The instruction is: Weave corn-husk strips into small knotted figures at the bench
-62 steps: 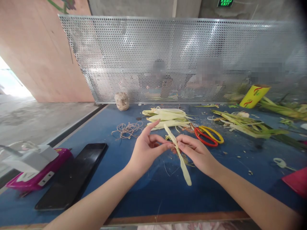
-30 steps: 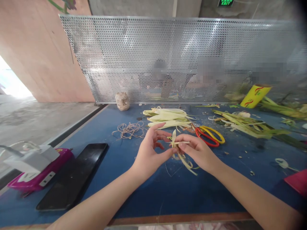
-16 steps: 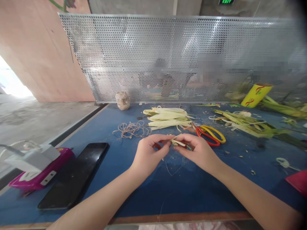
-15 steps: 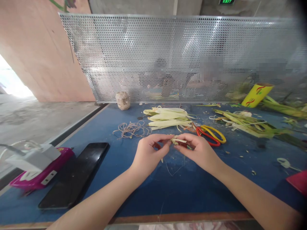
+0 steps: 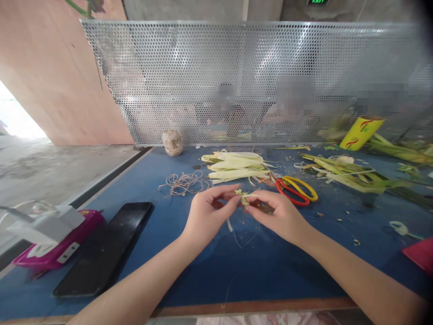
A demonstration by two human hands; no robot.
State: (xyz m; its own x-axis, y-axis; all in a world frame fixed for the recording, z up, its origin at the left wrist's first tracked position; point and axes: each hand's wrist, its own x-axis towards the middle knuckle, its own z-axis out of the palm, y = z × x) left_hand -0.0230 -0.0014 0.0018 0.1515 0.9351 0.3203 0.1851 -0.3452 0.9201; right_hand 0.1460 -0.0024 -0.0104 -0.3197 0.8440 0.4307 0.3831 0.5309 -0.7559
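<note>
We locate the small knotted husk piece (image 5: 242, 197) above the table (image 5: 203, 284), at the middle of the work area, between the fingertips of both hands. We judge it very light, soft and pliable, with a fibrous surface that should grip rather than slip; its thin strands could split or fray under a sharp pull. We recommend holding it at the compact knot, thumb against forefinger, and not by the loose ends. The left hand (image 5: 209, 211) has thumb and forefinger nearly closed, pinching the left side of the knot; the right hand (image 5: 279, 211) pinches the right side, its remaining fingers curled. A pale strip end (image 5: 230, 225) shows below the left fingertips; we cannot tell whether it joins the knot. Beyond the hands we find the stack of pale husks (image 5: 237, 168), with the red-and-yellow scissors (image 5: 297, 190) just to its right and the tangled string (image 5: 184, 184) to its left.
</note>
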